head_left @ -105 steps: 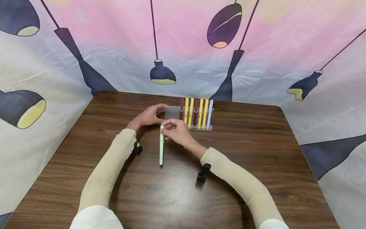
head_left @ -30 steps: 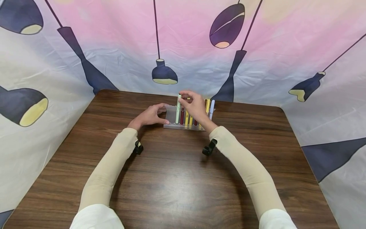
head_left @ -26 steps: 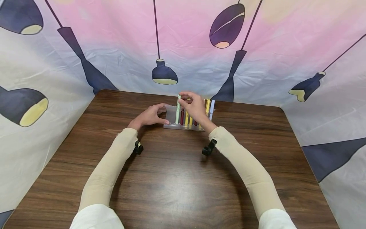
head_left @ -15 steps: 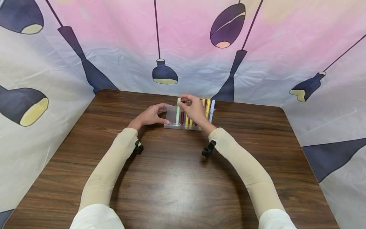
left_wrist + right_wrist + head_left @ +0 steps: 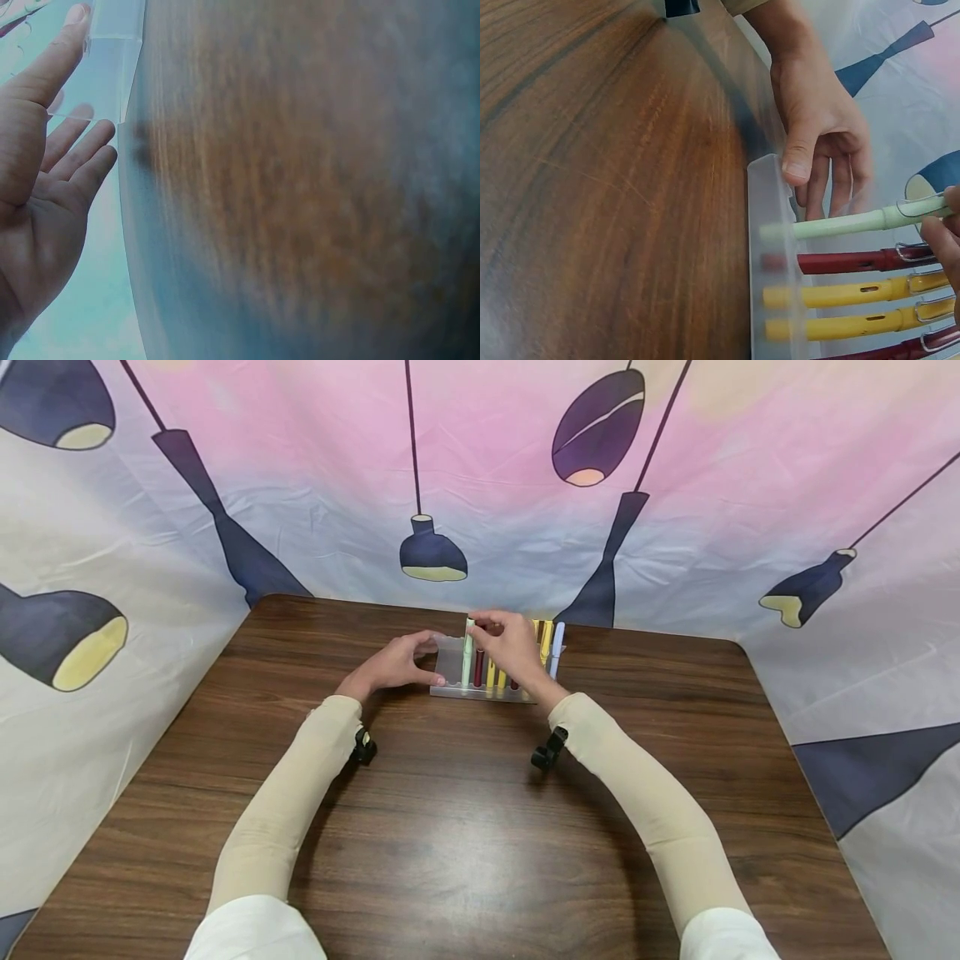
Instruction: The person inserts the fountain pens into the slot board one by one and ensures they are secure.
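A clear plastic pen stand (image 5: 450,662) holds a row of capped pens near the table's far edge. At the row's left end my right hand (image 5: 514,647) pinches a light green pen (image 5: 467,658) near its cap top. The pen leans in the stand, its lower end behind the front lip in the right wrist view. My left hand (image 5: 393,663) holds the stand's left end, thumb in front and fingers behind, as the left wrist view shows. Beside the green pen is a dark red pen (image 5: 840,262), then yellow pens (image 5: 855,292). My right hand hides several caps.
A pale lavender pen (image 5: 557,647) stands at the row's right end. The brown wooden table (image 5: 465,827) spreads in front of the stand. Behind it hangs a cloth (image 5: 330,510) printed with lamps. Black wrist cameras (image 5: 550,749) hang under both forearms.
My right hand has carried the green pen from the table in front to the stand's left side. In the last second the pen has sunk slightly lower. My left hand stays at the stand.
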The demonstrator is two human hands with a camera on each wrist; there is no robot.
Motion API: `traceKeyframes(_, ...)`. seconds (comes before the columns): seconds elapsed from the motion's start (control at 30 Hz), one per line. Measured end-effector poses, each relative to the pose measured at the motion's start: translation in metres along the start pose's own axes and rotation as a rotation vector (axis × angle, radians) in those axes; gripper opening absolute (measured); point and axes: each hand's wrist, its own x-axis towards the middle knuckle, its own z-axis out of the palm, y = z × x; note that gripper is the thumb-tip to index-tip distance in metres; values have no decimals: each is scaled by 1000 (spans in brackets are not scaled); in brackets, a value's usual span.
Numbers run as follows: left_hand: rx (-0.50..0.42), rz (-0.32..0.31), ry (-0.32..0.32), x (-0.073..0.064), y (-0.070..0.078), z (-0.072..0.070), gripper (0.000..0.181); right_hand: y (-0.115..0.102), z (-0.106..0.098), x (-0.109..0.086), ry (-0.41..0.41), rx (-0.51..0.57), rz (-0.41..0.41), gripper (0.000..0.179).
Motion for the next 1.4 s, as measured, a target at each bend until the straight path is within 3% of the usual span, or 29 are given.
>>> traceKeyframes(0.23,1,2,-3,-2,1,0,84,-5,-4,3,-6,-116,-23,26)
traceKeyframes(0.43,7,1,1,-3,0,1,84,-6,-2,6,-3,-149,0,25)
traceKeyframes(1.23,8,2,-2,-2,1,1,84,-9,-4,9,-34,-60,37,23)
traceKeyframes(1.4,-14,3,-3,-2,2,0,83,-10,-10,8,-34,9,27,22)
